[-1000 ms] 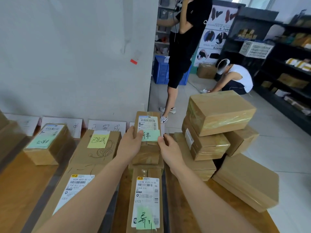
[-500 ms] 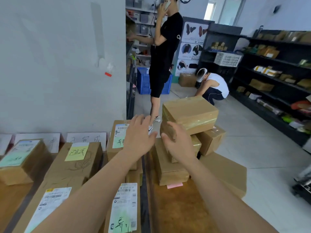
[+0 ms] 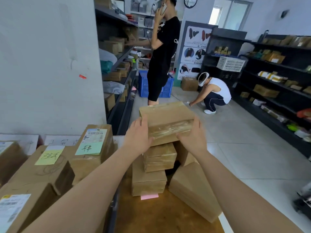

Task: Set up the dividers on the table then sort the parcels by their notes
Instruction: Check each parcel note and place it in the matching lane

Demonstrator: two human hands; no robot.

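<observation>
Vs half a sec ago my hands aren't mid-air: both are on the top parcel [image 3: 166, 116] of the stack [image 3: 158, 158], rt side of the table [image 3: 161, 217]. Arms stretched fwd. My L hand [image 3: 137, 136] clamps its left end, my R hand [image 3: 191, 134] its right end, fingers curled round the edges.

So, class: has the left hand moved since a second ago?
Yes: the left hand went right, off the green-note parcel, onto the stack's top parcel.

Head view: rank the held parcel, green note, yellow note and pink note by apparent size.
1. held parcel
2. green note and yellow note: alike, unranked
3. pink note, partly hidden under a box
</observation>
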